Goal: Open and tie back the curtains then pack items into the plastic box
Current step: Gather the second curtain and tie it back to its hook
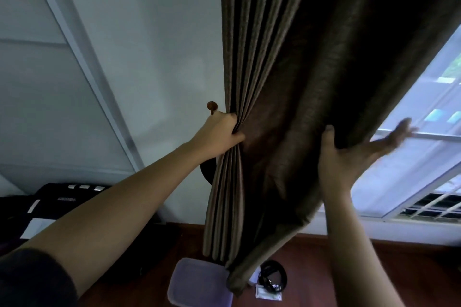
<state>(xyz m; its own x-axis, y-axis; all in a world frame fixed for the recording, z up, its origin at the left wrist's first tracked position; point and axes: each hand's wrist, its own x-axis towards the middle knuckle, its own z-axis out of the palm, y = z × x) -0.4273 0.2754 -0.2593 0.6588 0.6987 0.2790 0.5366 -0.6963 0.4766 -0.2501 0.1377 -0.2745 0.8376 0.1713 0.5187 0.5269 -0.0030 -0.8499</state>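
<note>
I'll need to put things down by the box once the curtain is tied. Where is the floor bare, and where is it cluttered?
Bare wooden floor shows right of the coiled black strap, up to the right forearm. Crowded: the plastic box, the curtain hem, the strap and a white packet sit bunched together. Dark bags fill the left.

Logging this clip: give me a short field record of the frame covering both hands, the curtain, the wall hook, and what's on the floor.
left hand: closed around the gathered pleats of the curtain
right hand: open, fingers spread, pushing the loose curtain edge leftward
curtain: brown, bunched left, window partly uncovered
wall hook: brown knob just above the left hand
tieback: not yet around the curtain
floor: lidded plastic box, black strap, small white packet
</note>
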